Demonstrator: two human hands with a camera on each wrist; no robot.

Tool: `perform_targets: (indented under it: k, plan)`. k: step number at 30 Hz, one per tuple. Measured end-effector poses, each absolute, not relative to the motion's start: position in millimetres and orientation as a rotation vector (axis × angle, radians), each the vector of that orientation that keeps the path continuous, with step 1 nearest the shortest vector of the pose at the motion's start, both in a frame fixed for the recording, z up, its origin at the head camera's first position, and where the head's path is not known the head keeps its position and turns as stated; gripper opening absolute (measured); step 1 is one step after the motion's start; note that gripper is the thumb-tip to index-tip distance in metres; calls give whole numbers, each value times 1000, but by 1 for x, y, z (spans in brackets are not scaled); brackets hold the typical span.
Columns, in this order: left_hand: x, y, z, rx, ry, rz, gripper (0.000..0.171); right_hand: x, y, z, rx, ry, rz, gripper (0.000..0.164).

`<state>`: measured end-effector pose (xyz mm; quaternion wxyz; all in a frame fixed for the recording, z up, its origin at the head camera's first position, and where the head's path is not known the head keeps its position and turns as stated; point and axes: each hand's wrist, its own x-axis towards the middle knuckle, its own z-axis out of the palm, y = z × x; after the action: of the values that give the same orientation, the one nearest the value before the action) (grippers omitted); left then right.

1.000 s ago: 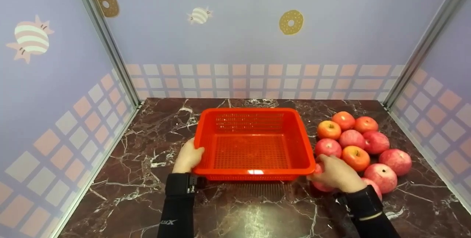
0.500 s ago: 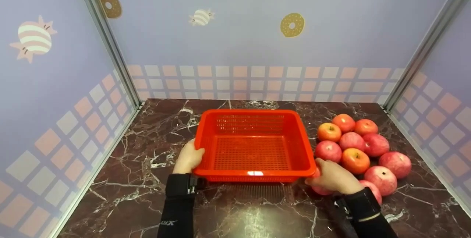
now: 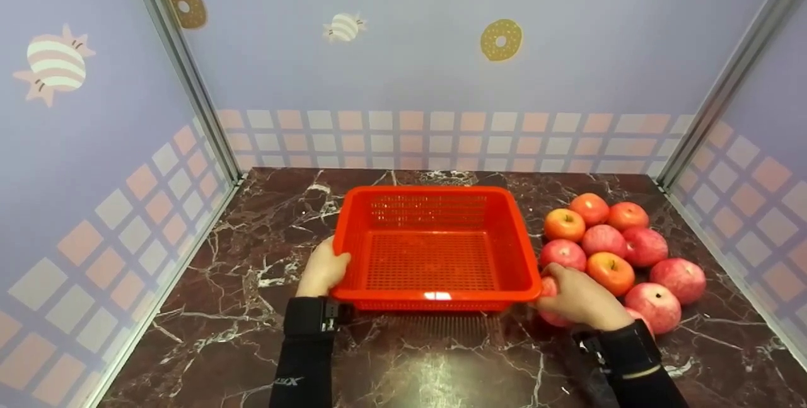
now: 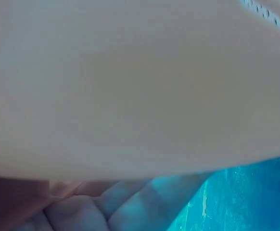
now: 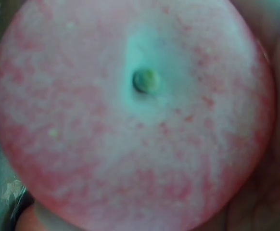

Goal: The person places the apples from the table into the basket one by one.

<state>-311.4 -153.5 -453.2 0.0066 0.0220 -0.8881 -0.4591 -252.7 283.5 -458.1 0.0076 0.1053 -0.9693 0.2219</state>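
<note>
Currently: basket [image 3: 435, 296], qty. 0 in, gripped by L hand [image 3: 323, 267]; apple [image 5: 130, 120] by R hand [image 3: 583, 301]; other apples [image 3: 610, 273] outside, desk [image 3: 246, 345] R.

In the head view, the bare right grip [image 3: 583, 301] hides much of the round pale-red apple [image 3: 556, 318] beside the rectangular red plastic basket [image 3: 435, 296]; it and its black wrist strap [image 3: 621, 348] partly cover another round red apple [image 3: 643, 320] at near right. Most fingers of the bare left grip [image 3: 323, 267] are hidden behind the basket's left rim. Both black fabric sleeves [image 3: 301, 367] are cut off. The left wrist view's blurred pale expanse [image 4: 140, 96] cannot be identified.
</note>
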Motion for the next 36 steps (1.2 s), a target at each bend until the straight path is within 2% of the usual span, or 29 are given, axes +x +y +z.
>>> perform_targets:
  k: [9, 16, 24, 36]
  plan:
    - [-311, -154, -451, 74, -2778, -1429, 45, -250, 289, -448, 258, -2995, 761, 26]
    - [-311, -154, -451, 76, -2773, -1437, 44, -254, 293, -432, 245, -2980, 725, 33]
    - [-310, -152, -452, 95, -2761, -1473, 45, -262, 297, -404, 216, -2999, 620, 58]
    - [-311, -152, -452, 88, -2758, -1479, 45, -275, 276, -380, 238, -2949, 642, 58]
